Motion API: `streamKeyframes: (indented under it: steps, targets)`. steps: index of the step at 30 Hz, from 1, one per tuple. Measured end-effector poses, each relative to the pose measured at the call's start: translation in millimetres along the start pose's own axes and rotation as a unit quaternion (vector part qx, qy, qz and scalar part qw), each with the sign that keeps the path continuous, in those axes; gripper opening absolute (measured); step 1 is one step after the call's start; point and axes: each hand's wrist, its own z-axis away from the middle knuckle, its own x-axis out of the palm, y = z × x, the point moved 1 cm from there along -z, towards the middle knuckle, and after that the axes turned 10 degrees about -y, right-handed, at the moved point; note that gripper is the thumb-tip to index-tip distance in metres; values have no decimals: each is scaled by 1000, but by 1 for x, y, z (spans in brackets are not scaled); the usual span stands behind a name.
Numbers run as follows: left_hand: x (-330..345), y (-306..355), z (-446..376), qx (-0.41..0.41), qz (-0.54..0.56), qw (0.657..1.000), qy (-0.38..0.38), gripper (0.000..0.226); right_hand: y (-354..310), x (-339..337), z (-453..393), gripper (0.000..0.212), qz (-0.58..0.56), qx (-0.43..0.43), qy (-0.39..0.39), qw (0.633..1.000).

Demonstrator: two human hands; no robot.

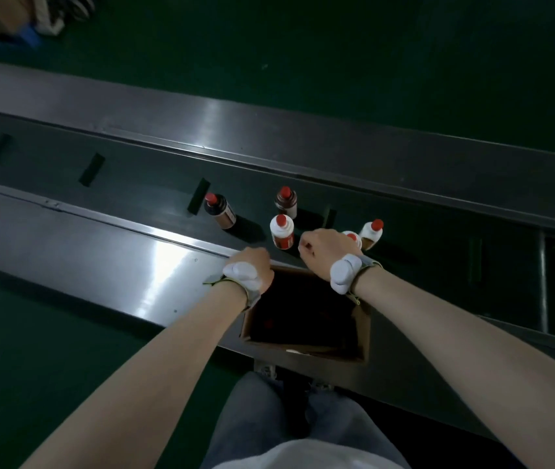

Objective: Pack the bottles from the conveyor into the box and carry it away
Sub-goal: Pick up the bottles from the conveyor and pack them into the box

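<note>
Nearest the camera, grey trousers [269,424] and two bare forearms reached forward over an open cardboard box [362,336] that sat on the near steel ledge [100,252] of the conveyor. The box interior was dark; its contents could not be made out. The left hand [252,264], with a white pad strapped at the wrist, was curled at the far left corner of the box; whether it gripped the rim could not be told. The right hand [323,247], also padded at the wrist, was loosely curled above the far edge of the box and held nothing visible.

Beyond the hands, five red-capped bottles stood upright on the dark belt [133,177]. A white bottle [282,231] stood between the two hands, just beyond them. A second white bottle [353,237] was partly hidden behind the right hand, with a third [372,231] just to its right. Two dark bottles stood farther off: one [285,201] behind the first white bottle, one [220,211] to the left. The far steel ledge [337,143] and green floor [370,62] lay beyond.
</note>
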Motion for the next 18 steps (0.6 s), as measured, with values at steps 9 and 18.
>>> streamKeyframes:
  steps: [9, 18]
  targets:
    - [-79, -68, -28, -21, 46, 995, 85, 22, -24, -25, -61, 32, 36, 49, -7, 998]
    - [-128, -142, -119, -74, 10, 996, 46, 37, -38, -17, -134, 30, 25, 66, -17, 997]
